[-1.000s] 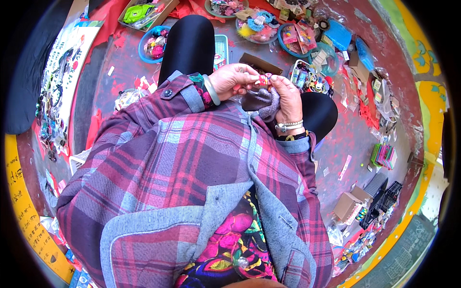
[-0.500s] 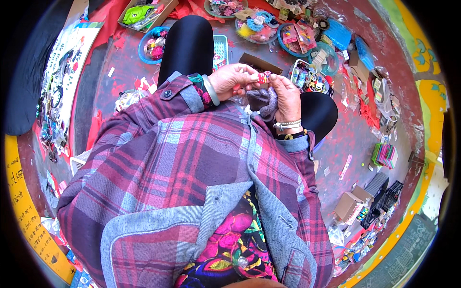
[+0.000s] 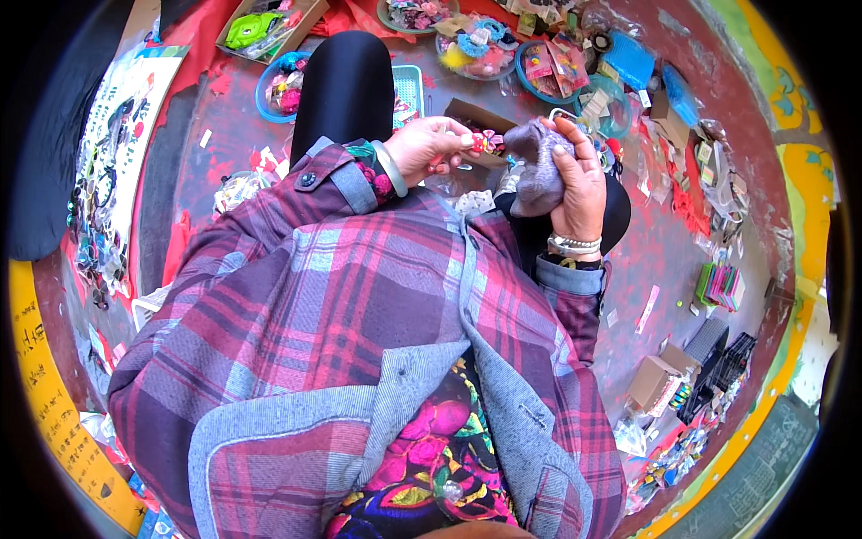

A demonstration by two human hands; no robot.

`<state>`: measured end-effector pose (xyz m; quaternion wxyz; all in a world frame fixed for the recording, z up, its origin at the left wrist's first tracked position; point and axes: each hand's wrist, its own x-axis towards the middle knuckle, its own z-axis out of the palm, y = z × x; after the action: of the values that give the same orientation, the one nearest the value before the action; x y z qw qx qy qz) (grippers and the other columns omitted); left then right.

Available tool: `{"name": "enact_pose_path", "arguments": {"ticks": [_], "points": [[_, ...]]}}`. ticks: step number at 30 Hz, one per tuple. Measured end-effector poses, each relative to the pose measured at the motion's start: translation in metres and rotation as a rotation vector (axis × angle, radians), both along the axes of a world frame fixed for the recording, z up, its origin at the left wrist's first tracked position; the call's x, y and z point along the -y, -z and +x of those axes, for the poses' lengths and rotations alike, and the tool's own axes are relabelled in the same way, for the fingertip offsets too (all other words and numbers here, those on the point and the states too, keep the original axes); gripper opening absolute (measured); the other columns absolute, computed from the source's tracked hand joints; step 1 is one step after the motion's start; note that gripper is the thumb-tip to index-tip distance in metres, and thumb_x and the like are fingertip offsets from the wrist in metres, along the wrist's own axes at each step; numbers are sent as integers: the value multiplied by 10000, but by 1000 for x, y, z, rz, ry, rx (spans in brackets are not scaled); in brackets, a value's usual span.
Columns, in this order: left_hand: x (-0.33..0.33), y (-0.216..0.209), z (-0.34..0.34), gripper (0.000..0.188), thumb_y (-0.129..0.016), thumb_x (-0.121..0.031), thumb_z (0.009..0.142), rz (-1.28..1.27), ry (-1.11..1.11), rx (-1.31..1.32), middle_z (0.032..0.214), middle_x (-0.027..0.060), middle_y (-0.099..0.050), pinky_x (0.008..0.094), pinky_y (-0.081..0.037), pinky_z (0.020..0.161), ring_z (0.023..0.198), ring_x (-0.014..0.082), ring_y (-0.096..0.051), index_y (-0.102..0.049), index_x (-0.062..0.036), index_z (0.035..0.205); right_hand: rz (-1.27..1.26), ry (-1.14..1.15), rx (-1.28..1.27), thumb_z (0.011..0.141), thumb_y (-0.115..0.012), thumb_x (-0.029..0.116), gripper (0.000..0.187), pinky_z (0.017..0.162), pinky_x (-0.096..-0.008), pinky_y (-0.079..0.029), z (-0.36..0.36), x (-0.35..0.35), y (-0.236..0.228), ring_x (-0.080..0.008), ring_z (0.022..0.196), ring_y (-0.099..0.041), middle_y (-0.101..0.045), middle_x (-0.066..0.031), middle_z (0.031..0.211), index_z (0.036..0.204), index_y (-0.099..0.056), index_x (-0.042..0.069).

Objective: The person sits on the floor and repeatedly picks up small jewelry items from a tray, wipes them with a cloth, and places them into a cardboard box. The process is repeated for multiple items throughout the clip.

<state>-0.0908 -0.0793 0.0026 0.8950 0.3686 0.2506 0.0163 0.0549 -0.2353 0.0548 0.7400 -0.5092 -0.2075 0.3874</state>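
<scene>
My left hand (image 3: 429, 148) is closed, pinching a small red patterned bow-like trinket (image 3: 488, 142) between thumb and fingertips. Across from it, my right hand (image 3: 579, 184) grips a soft greyish-purple fuzzy knitted piece (image 3: 539, 171), thumb on the near side and fingers behind. What kind of knitted item it is, I cannot tell. A gap lies between the trinket and the knitted piece. Below both hands, a white bundle (image 3: 474, 203) shows between my legs, and an open cardboard box (image 3: 480, 117) stands just beyond.
Round blue basins (image 3: 262, 93) of hair trinkets stand at the far side, beside a pale green basket (image 3: 409, 87). A white card of accessories (image 3: 121, 171) lies at left. Small cartons (image 3: 651, 384) and colourful packets (image 3: 718, 286) sit at right.
My hands have parted: the right moved right with the knitted piece, which has swung up into view. My left hand keeps the red trinket, which both hands touched before.
</scene>
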Motion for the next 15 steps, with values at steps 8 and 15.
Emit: {"name": "enact_pose_path", "arguments": {"ticks": [8,15], "points": [[3,0,-2,116,-600,-106,810,70,94,47,647,34,-520,168,-328,409,513,70,-471,-535,-40,880,-244,-206,1113,818,-580,174,253,725,-281,-445,-29,-24,35,-203,853,-588,-594,-103,922,1024,-555,28],[4,0,-4,121,-613,-112,806,64,137,70,656,23,-526,166,-327,414,530,65,-484,-556,-35,879,-255,-225,532,832,-583,161,166,610,-230,-435,-22,-21,46,-73,678,-528,-590,-50,732,893,-592,7]]}}
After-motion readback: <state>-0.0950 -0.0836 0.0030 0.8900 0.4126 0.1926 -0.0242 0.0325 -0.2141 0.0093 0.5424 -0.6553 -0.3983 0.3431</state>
